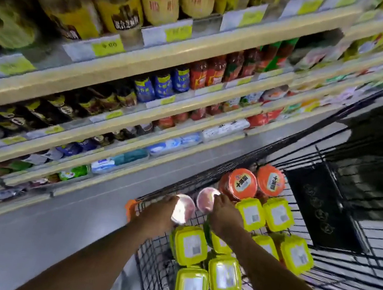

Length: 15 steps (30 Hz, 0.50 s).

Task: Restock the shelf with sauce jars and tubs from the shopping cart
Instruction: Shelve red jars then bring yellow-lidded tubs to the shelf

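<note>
A black wire shopping cart (218, 170) stands at the lower right. It holds two jars with shiny pink lids, two orange-lidded tubs (242, 182) and several yellow-lidded tubs (191, 245). My left hand (157, 215) is wrapped around the left pink-lidded jar (183, 210) at the cart's near-left corner. My right hand (224, 215) grips the right pink-lidded jar (206, 198) from its right side. Both jars' bodies are hidden by my hands. The shelf (148, 60) with rows of sauce bottles and jars runs across the left and top.
Grey floor (53, 236) lies between the shelf base and the cart. The cart's folded black child-seat flap (318, 203) stands at its right end. Lower shelves hold flat packets in blue, white and green. Price tags line each shelf edge.
</note>
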Tool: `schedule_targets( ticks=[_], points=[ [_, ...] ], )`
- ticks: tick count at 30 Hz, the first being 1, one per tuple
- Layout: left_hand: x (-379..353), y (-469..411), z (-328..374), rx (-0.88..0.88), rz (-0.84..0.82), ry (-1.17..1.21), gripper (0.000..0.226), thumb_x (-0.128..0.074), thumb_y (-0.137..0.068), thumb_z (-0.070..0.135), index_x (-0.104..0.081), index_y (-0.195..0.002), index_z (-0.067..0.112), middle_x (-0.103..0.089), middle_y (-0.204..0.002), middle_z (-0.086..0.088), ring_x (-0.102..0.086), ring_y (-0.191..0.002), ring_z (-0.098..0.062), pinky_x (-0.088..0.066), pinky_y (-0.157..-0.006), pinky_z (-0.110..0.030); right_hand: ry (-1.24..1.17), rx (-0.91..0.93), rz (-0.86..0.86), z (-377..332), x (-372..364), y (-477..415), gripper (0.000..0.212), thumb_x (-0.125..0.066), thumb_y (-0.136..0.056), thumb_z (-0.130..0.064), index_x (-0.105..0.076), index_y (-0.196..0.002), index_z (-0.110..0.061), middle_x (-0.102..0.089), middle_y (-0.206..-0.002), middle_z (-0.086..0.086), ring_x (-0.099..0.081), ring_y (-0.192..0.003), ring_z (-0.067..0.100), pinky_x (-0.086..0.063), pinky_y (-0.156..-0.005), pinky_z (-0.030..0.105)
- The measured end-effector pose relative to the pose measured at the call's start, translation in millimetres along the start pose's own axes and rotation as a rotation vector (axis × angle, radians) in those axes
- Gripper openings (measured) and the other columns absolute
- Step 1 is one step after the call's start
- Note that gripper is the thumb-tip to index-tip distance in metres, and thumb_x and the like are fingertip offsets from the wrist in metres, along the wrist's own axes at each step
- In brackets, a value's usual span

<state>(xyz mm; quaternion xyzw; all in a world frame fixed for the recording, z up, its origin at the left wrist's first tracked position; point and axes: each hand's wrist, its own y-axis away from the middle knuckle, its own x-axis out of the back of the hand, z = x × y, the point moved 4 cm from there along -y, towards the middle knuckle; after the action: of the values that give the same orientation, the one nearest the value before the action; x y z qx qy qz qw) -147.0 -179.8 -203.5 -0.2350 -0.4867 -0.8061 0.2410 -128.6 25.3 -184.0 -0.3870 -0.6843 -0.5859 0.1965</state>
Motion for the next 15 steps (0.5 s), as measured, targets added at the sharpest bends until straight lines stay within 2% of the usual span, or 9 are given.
schedule_targets(
  ticks=[2, 4, 6, 10, 15],
  points=[
    [-7.0, -11.6, 3.7, 0.002, -0.058, -0.115, 0.089, -0.07, -0.089, 0.026, -0.017, -0.161, 0.016, -0.024, -0.165, -0.01, -0.055, -0.131, -0.033, -0.049, -0.101, -0.039, 0.038, -0.039, -0.062, 2.0, -7.7, -24.2, 0.071, -0.041, -0.09, -0.034, -0.029, -0.15, 0.002, -0.032, -0.153, 0.027, -0.045, -0.132, 0.044, -0.042, -0.107, 0.046],
    [-16.4, -21.1, 7.2, 0.001, -0.091, -0.263, 0.098, -0.067, -0.091, 0.018, 0.0, -0.163, 0.022, -0.004, -0.17, -0.006, -0.058, -0.127, -0.034, -0.053, -0.094, -0.04, 0.115, -0.062, -0.151, 5.4, -17.0, -46.0, 0.081, -0.052, -0.091, -0.029, -0.011, -0.157, -0.003, -0.013, -0.161, 0.023, -0.037, -0.139, 0.041, -0.038, -0.112, 0.046],
    [-23.8, -31.7, 11.2, -0.021, -0.088, -0.375, 0.101, -0.066, -0.093, 0.015, 0.007, -0.162, 0.025, 0.007, -0.17, -0.005, -0.059, -0.123, -0.032, -0.053, -0.089, -0.038, 0.182, -0.07, -0.21, 8.6, -26.9, -60.5, 0.091, -0.057, -0.091, -0.03, -0.001, -0.158, -0.006, -0.006, -0.162, 0.021, -0.04, -0.137, 0.043, -0.042, -0.107, 0.048],
    [-39.5, -50.9, 12.7, -0.057, -0.079, -0.493, 0.103, -0.064, -0.093, 0.008, 0.011, -0.161, 0.027, 0.012, -0.169, -0.012, -0.055, -0.124, -0.037, -0.053, -0.088, -0.041, 0.313, -0.069, -0.278, 11.4, -51.6, -81.0, 0.101, -0.06, -0.092, -0.031, 0.014, -0.156, -0.004, 0.015, -0.164, 0.02, -0.042, -0.136, 0.042, -0.05, -0.095, 0.054],
    [-58.4, -72.5, 3.8, -0.027, -0.088, -0.532, 0.118, -0.077, -0.085, 0.014, 0.014, -0.16, 0.03, 0.008, -0.169, -0.015, -0.049, -0.127, -0.041, -0.052, -0.093, -0.046, 0.409, -0.055, -0.188, 9.0, -65.8, -96.3, 0.104, -0.061, -0.094, -0.027, 0.02, -0.154, -0.003, 0.011, -0.164, 0.025, -0.051, -0.128, 0.04, -0.052, -0.087, 0.048]
  ],
)
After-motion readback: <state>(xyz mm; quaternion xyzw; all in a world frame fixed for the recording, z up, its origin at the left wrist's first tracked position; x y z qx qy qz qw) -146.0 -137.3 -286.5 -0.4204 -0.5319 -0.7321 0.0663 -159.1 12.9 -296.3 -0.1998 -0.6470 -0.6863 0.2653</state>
